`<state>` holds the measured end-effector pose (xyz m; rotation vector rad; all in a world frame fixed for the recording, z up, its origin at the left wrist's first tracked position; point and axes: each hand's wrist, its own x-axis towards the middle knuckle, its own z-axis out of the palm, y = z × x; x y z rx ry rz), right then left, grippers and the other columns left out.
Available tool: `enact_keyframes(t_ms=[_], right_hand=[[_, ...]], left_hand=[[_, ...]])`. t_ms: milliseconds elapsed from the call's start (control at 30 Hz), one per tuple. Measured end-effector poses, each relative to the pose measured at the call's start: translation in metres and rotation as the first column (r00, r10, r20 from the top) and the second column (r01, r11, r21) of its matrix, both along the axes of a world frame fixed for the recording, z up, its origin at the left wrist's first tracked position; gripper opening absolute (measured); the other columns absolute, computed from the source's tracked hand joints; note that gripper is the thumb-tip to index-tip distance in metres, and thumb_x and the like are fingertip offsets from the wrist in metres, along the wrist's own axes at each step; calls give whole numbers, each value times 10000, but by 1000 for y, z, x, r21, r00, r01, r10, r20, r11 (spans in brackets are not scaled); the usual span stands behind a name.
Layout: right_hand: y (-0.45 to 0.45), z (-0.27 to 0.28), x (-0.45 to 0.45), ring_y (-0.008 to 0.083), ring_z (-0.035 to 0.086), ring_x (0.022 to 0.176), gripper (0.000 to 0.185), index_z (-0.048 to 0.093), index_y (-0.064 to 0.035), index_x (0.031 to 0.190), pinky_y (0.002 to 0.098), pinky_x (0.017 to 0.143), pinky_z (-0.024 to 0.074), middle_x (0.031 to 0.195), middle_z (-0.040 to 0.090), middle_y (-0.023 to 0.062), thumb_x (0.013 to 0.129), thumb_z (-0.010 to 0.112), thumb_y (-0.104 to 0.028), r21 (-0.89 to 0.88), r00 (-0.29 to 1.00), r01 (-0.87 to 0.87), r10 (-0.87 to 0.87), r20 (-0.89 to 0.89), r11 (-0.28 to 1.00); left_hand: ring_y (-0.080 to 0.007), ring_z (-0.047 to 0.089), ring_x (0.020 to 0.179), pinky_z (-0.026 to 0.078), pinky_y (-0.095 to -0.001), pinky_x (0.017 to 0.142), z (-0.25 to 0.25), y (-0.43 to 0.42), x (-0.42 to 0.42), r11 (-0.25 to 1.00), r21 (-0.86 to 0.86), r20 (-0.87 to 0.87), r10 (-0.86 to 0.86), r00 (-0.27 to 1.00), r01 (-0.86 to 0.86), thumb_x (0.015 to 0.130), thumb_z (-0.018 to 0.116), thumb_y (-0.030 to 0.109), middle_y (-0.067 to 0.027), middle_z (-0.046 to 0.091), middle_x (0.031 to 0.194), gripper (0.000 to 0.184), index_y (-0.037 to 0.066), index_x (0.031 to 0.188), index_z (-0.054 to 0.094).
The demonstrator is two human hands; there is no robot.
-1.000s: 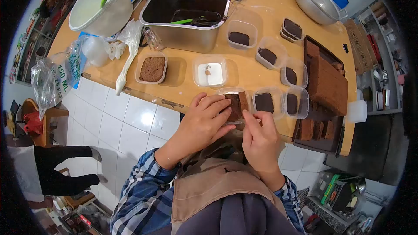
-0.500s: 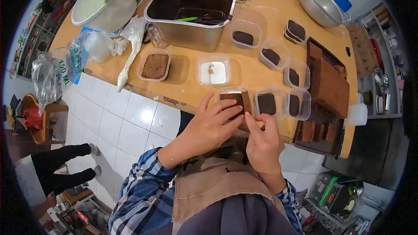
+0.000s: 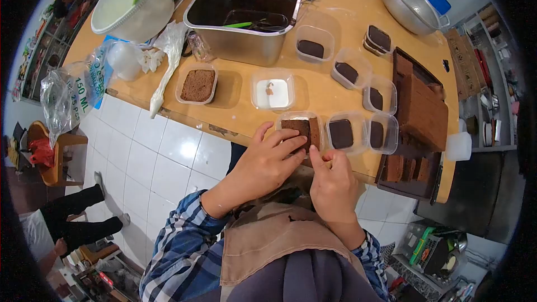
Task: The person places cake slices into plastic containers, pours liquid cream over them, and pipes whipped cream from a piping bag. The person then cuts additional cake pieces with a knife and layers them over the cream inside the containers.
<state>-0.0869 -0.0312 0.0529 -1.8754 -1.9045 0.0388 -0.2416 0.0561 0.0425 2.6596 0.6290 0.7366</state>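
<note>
My left hand [image 3: 267, 159] rests with fingers spread on a dark chocolate cake piece [image 3: 295, 126] inside a clear plastic tub [image 3: 282, 116] at the table's front edge. A narrow lighter-brown cake strip [image 3: 315, 131] stands along the piece's right side. At the tub's front right corner is my right hand [image 3: 334, 184], fingers curled and thumb tip against the cake's edge; whatever it may grip is hidden. Just right are two tubs with dark cake bottoms, the nearer tub [image 3: 341, 133] and the farther tub [image 3: 384, 134].
Behind stand a tub with white cream [image 3: 273, 90], a tub of brown cake [image 3: 198, 85] and a deep metal pan [image 3: 240, 39]. A piping bag [image 3: 162, 86] lies left. Cake blocks [image 3: 422, 109] sit on a dark tray [image 3: 407, 187] at right. Another person's legs [image 3: 72, 215] show at lower left.
My right hand has shifted slightly left and up, its thumb now nearer the cake. My left hand stays on the cake. The other person's leg at lower left has moved.
</note>
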Motion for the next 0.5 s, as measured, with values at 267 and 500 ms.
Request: enact_keyframes(t_ms=[267, 500], right_hand=[[-4, -1, 6, 274, 577, 759, 378, 603, -25, 1111, 374, 602, 494, 890, 541, 128, 734, 602, 9, 59, 992, 24, -17, -122, 998], [-2, 0, 1, 270, 565, 748, 345, 594, 0, 1098, 354, 575, 492, 872, 531, 121, 753, 597, -7, 39, 999, -3, 4, -31, 999]], left_hand=[[-224, 501, 1117, 340, -518, 958, -1, -1, 0, 1000, -25, 18, 14, 1000, -13, 742, 599, 110, -66, 576, 1122, 172, 54, 899, 642], [-221, 502, 1120, 334, -525, 964, -1, -1, 1, 1000, -23, 2, 13, 1000, -13, 741, 605, 113, -67, 578, 1125, 188, 53, 916, 640]])
